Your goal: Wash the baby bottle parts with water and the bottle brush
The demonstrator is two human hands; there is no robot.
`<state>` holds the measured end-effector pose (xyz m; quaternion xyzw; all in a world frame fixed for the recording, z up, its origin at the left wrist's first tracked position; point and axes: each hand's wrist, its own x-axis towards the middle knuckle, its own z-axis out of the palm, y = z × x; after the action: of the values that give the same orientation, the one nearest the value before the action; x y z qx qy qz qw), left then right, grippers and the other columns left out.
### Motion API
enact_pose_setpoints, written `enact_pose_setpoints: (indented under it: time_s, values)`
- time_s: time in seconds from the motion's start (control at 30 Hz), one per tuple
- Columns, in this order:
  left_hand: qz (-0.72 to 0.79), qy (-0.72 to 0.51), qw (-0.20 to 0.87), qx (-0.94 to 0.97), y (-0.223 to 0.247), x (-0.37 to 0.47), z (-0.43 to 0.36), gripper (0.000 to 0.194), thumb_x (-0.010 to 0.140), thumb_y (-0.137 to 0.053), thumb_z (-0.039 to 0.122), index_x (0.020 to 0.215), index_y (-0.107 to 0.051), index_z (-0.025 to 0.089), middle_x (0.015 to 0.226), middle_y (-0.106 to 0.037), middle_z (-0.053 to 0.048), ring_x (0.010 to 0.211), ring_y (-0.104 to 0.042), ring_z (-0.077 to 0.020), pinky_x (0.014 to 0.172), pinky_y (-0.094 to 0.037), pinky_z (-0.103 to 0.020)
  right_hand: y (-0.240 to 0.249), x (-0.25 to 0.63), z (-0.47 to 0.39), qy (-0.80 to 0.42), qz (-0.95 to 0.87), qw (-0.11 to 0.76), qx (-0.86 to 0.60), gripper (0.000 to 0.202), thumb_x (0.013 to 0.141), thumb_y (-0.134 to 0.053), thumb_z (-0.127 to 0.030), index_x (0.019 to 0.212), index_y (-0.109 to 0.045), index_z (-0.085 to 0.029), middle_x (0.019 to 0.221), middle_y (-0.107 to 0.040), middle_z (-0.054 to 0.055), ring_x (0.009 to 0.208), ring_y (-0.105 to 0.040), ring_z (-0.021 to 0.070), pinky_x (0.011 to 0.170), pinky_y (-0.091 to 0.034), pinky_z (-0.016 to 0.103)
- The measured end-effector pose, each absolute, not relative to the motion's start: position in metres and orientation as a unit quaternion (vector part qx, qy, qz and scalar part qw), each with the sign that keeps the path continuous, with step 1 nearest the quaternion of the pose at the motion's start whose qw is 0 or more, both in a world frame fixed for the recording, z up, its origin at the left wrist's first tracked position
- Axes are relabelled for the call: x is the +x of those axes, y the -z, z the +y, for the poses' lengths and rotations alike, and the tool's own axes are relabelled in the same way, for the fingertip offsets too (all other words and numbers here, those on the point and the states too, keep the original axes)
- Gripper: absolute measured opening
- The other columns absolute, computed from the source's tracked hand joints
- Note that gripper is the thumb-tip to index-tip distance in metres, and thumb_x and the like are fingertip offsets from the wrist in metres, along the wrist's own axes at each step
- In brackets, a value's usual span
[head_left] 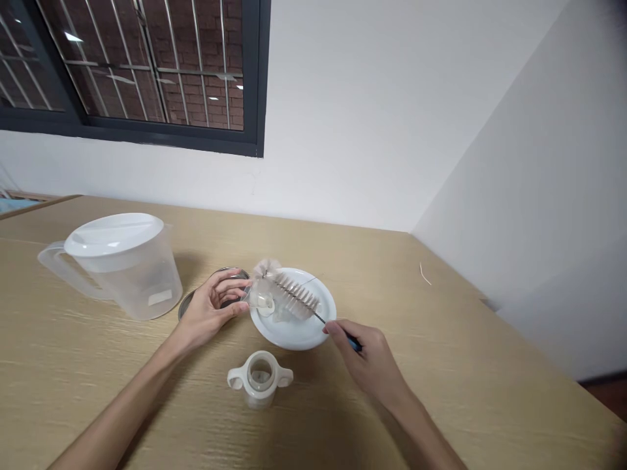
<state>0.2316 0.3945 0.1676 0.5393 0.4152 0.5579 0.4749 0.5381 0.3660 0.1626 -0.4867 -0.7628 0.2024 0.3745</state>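
My right hand [365, 356] is closed round the dark blue handle of a bottle brush [296, 292]. The pale bristles lie over a white plate [298, 343], and the tufted tip reaches its left rim. At that rim, my left hand [215, 303] pinches a clear plastic piece [249, 295], perhaps a cap; its outline is hard to make out against the brush. A small whitish part [266, 305] rests on the plate under the brush tip. Nearer me, a two-handled baby bottle [260, 382] stands upright without a lid.
A translucent pitcher [142, 281] with a white lid stands to the left. Behind my left hand is a round metal dish [186, 304], mostly hidden. A thin pale strip [425, 274] lies on the wooden table [441, 352] at right. The wall and a barred window rise behind.
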Motion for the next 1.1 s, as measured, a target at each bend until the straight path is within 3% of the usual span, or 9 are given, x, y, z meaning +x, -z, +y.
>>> enact_pose_setpoints:
  time_s: [0.13, 0.3, 0.57, 0.77, 0.93, 1.1]
  values:
    - [0.402, -0.547, 0.486, 0.55, -0.171, 0.232, 0.391, 0.065, 0.068, -0.086, 0.026, 0.122, -0.052, 0.017, 0.118, -0.07, -0.014, 0.095, -0.066, -0.0196, 0.089, -0.051, -0.037, -0.163, 0.543, 0.372, -0.172, -0.763, 0.362, -0.507, 0.051, 0.098, -0.044, -0.05, 0.064, -0.064, -0.017, 0.054, -0.04, -0.003, 0.052, -0.033, 0.0106, 0.049, -0.029, 0.024]
    - [0.422, -0.537, 0.488, 0.544, -0.171, 0.234, 0.39, 0.064, 0.071, -0.084, 0.027, 0.122, -0.048, 0.017, 0.118, -0.069, -0.014, 0.093, -0.065, -0.0176, 0.086, -0.051, -0.035, -0.17, 0.556, 0.372, -0.186, -0.723, 0.418, -0.518, 0.047, 0.095, -0.049, -0.052, 0.08, -0.073, -0.015, 0.063, -0.057, 0.001, 0.057, -0.046, 0.0139, 0.052, -0.037, 0.024]
    - [0.416, -0.533, 0.487, 0.552, -0.17, 0.231, 0.39, 0.063, 0.072, -0.083, 0.026, 0.124, -0.048, 0.016, 0.118, -0.066, -0.013, 0.093, -0.066, -0.0173, 0.085, -0.052, -0.033, -0.167, 0.55, 0.369, -0.204, -0.763, 0.364, -0.495, 0.049, 0.097, -0.047, -0.051, 0.081, -0.075, -0.015, 0.057, -0.049, -0.002, 0.052, -0.037, 0.0111, 0.049, -0.031, 0.024]
    - [0.399, -0.52, 0.496, 0.57, -0.174, 0.235, 0.387, 0.061, 0.074, -0.081, 0.025, 0.126, -0.051, 0.016, 0.124, -0.063, -0.015, 0.101, -0.067, -0.0211, 0.09, -0.054, -0.036, -0.168, 0.56, 0.374, -0.18, -0.737, 0.389, -0.522, 0.049, 0.096, -0.049, -0.053, 0.078, -0.075, -0.015, 0.058, -0.051, -0.002, 0.051, -0.041, 0.0113, 0.048, -0.033, 0.023]
    - [0.416, -0.509, 0.506, 0.558, -0.175, 0.236, 0.386, 0.06, 0.071, -0.084, 0.025, 0.125, -0.057, 0.018, 0.124, -0.063, -0.012, 0.101, -0.068, -0.0217, 0.085, -0.056, -0.033, -0.17, 0.556, 0.368, -0.211, -0.753, 0.383, -0.492, 0.046, 0.096, -0.049, -0.051, 0.081, -0.075, -0.016, 0.057, -0.044, -0.003, 0.051, -0.036, 0.0105, 0.049, -0.031, 0.023]
    - [0.416, -0.5, 0.517, 0.557, -0.175, 0.237, 0.385, 0.052, 0.07, -0.085, 0.025, 0.116, -0.063, 0.018, 0.126, -0.063, -0.012, 0.103, -0.069, -0.0228, 0.083, -0.058, -0.03, -0.17, 0.554, 0.371, -0.183, -0.761, 0.356, -0.51, 0.051, 0.097, -0.047, -0.052, 0.069, -0.069, -0.016, 0.055, -0.045, -0.003, 0.051, -0.036, 0.0106, 0.049, -0.03, 0.024]
